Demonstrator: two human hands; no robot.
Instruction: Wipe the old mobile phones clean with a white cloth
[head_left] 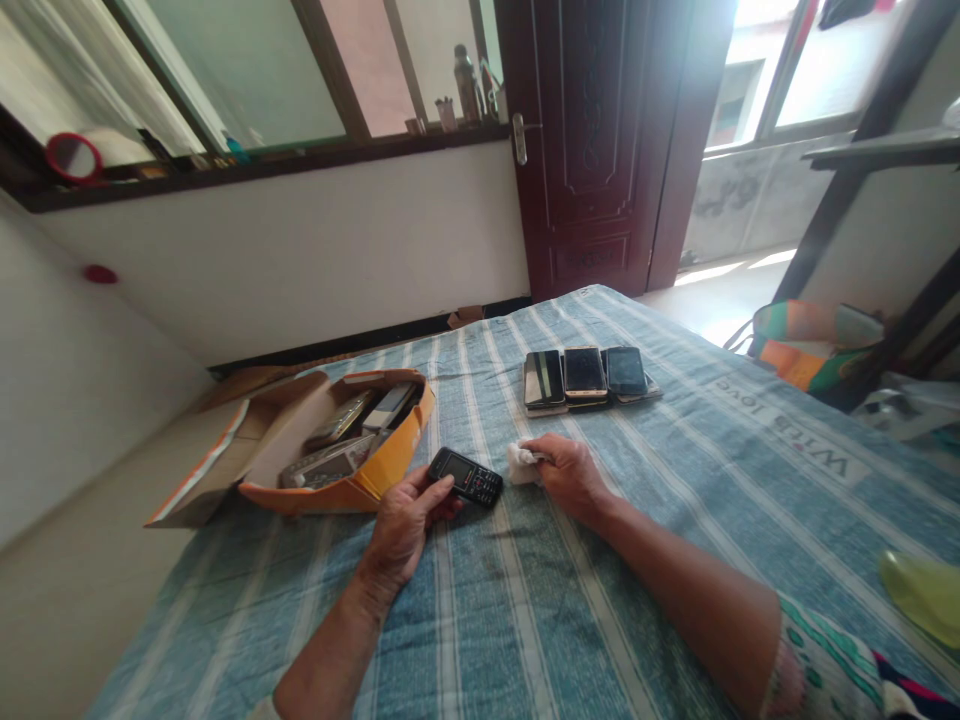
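Observation:
My left hand grips a black keypad mobile phone by one end, thumb on top, screen and keys facing up. Just right of the phone, my right hand pinches a crumpled white tissue or cloth, which is apart from the phone. An orange cardboard box with its lid folded back stands left of my left hand. Several old phones lie inside it. Beyond my right hand, three short stacks of phones sit side by side, topped by a dark phone, a gold-edged phone and another dark phone.
A blue striped cloth covers the bed-like surface. At the right edge lies a yellow-green object. Behind are a dark red door and a window ledge with bottles and a red round mirror. A colourful bag stands at right.

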